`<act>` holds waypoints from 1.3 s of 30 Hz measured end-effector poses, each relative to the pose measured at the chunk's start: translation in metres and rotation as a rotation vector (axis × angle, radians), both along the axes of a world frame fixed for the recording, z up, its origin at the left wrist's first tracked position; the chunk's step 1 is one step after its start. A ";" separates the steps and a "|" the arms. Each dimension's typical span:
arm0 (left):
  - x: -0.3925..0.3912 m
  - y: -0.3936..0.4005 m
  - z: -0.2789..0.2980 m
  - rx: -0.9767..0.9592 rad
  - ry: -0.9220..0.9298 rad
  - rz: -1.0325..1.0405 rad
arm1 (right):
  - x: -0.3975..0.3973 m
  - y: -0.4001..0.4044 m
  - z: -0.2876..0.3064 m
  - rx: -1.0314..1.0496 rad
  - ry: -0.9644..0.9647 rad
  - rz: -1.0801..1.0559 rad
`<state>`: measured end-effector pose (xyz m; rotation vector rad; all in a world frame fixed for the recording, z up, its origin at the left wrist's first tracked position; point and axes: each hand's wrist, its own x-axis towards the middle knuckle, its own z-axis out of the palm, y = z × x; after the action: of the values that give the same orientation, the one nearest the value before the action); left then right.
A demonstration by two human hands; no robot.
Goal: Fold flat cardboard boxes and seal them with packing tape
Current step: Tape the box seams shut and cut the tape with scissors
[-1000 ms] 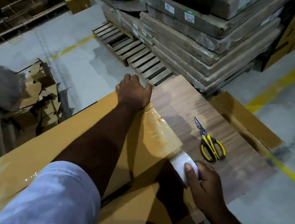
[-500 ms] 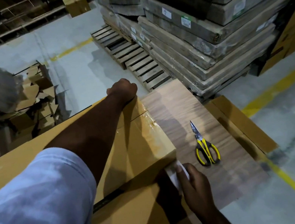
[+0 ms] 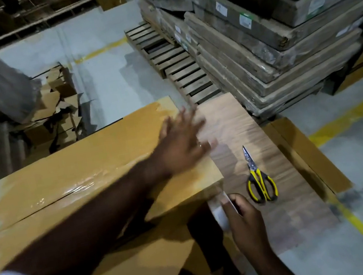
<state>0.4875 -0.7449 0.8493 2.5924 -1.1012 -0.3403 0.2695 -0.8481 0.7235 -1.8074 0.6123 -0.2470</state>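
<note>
Centrally, the box (image 3: 90,177) is being steadied on the wooden surface (image 3: 270,194), its glossy seam already taped. It is judged light, stiff and crushable, best taken at the corners. The left hand (image 3: 183,146), blurred, is being held flat with fingers spread, while the tape roll (image 3: 220,213) is being gripped by the right hand (image 3: 246,220). Scissors (image 3: 260,184) are lying right of centre.

- No text reads clearly anywhere.
- White labels (image 3: 245,21) sit on the stacked wrapped packs (image 3: 278,30), but their print is too small and blurred to make out.
</note>
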 end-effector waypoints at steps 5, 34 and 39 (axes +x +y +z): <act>-0.082 0.025 -0.020 0.182 -0.215 -0.090 | -0.014 -0.017 -0.010 0.057 -0.088 0.185; -0.125 0.044 -0.039 0.158 -0.407 0.197 | 0.068 -0.076 0.045 -0.576 -0.490 0.748; -0.135 0.038 -0.042 0.104 -0.411 0.283 | 0.073 -0.072 0.046 -0.605 -0.551 0.673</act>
<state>0.3526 -0.7073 0.8077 2.9425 -0.8267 0.2151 0.3423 -0.9196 0.7694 -2.2695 -0.5192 -0.4740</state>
